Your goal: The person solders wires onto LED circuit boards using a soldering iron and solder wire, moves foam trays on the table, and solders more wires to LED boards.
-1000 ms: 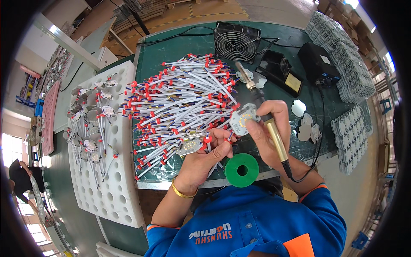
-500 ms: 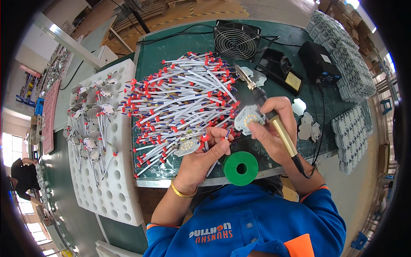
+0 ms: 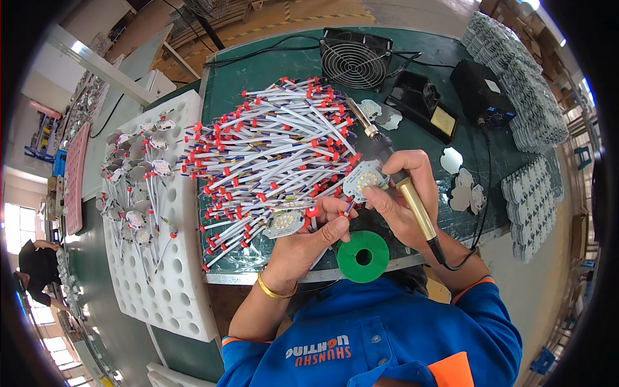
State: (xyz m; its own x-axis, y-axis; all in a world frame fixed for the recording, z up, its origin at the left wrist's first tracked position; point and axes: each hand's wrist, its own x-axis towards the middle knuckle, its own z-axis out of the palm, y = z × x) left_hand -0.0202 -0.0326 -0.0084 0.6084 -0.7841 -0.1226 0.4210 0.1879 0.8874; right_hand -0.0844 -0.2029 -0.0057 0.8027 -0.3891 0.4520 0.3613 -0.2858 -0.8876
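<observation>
My left hand (image 3: 302, 244) pinches a short wire lead with a red ring; the blue wire end (image 3: 350, 208) pokes out past the fingertips. A small LED board (image 3: 284, 223) also rests at that hand, by the thumb side. My right hand (image 3: 406, 216) is closed around a soldering iron (image 3: 419, 213) with a brass-coloured handle, its tip pointing up and left. Between thumb and fingers the same hand carries a second LED board (image 3: 363, 182), just above the wire end; whether they touch I cannot tell. A green solder spool (image 3: 379, 257) stands below, between my hands.
A heap of white wire leads (image 3: 271, 151) with red rings covers the middle. Left, a white foam block (image 3: 169, 274) holds finished-looking boards with wires (image 3: 137, 219). Behind are a fan (image 3: 356, 61), iron stand (image 3: 422, 116) and black soldering station (image 3: 480, 97). Board stacks (image 3: 532, 206) stand right.
My right hand has shifted slightly left with the iron and the LED board, bringing the board nearer the wire end. My left hand has barely moved.
</observation>
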